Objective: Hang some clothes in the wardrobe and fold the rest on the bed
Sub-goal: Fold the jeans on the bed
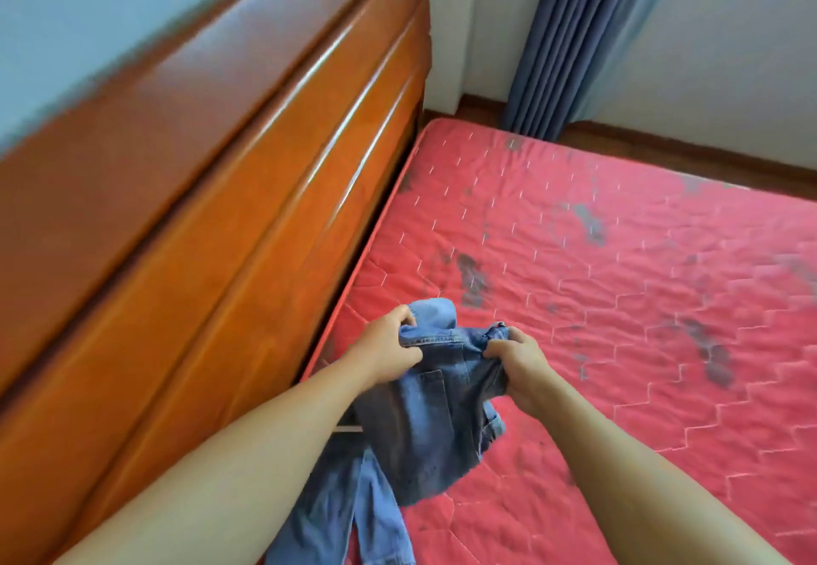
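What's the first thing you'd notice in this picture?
In the lower middle, the left hand and the right hand grip a bunched blue denim garment. Under it and off to the right spreads a bright red mattress with dark smudges. A shiny orange-brown wooden headboard fills the left side.

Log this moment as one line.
hands: left hand and right hand both grip denim garment | garment: bunched, over red mattress | fold: not done

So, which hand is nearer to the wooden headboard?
Left. The left hand grips the denim garment close beside the wooden headboard; the right hand grips it farther out, over the red mattress.
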Demonstrator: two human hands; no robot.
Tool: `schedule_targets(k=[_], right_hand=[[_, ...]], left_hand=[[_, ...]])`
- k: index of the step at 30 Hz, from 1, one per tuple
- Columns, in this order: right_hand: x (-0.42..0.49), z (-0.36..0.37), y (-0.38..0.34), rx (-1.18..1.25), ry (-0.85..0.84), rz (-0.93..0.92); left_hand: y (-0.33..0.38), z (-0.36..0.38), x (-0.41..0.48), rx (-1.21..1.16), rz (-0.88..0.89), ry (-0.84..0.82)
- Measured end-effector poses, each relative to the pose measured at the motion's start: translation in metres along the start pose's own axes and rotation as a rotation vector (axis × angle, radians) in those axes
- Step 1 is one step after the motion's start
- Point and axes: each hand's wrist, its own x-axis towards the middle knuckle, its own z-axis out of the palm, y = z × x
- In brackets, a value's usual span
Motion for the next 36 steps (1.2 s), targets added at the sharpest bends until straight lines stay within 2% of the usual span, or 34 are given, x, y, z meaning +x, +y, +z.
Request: schedule_targets(k=[5, 7, 11, 15, 17, 21, 25, 29, 33, 36], right_hand=[[-0.086, -0.052, -0.155, -0.371, 0.122, -0.338], [-0.124, -0.072, -0.207, -0.462, 0.164, -0.443], [-0.204, -0.11, -0.288, -0.686, 0.224, -0.63], [-0.297, -0.155, -0.352, -0.874, 0.271, -0.807], [-0.344, -0.176, -0.376, -0.964, 0.302, -0.878], [-0.425, -0.212, -0.398, -1.095, 0.358, -0.904], [-0.474, -0.244, -0.395, -1.157, 0.452, -0.887], [-0.495, -0.285, -0.384, -1.154, 0.564, -0.879], [-0.503, -0.322, -0.368, -1.305, 0.624, -0.824], [-0.506, -0.347, -0.356, -1.319, 0.653, -0.827]], left_hand=[[0.089, -0.075, -0.025, 0.289, 0.139, -0.217], [0.132, -0.104, -0.035, 0.342, 0.188, -0.225], [0.241, -0.158, -0.072, 0.274, 0.366, -0.147], [0.344, -0.194, -0.102, 0.243, 0.586, 0.044], [0.39, -0.206, -0.121, 0.184, 0.688, 0.063], [0.471, -0.206, -0.157, 0.231, 0.869, 0.009], [0.522, -0.188, -0.182, 0.307, 1.026, -0.063], [0.544, -0.172, -0.213, 0.319, 1.029, -0.097], [0.557, -0.16, -0.223, 0.336, 1.027, -0.134], [0.569, -0.153, -0.231, 0.329, 0.972, -0.183]])
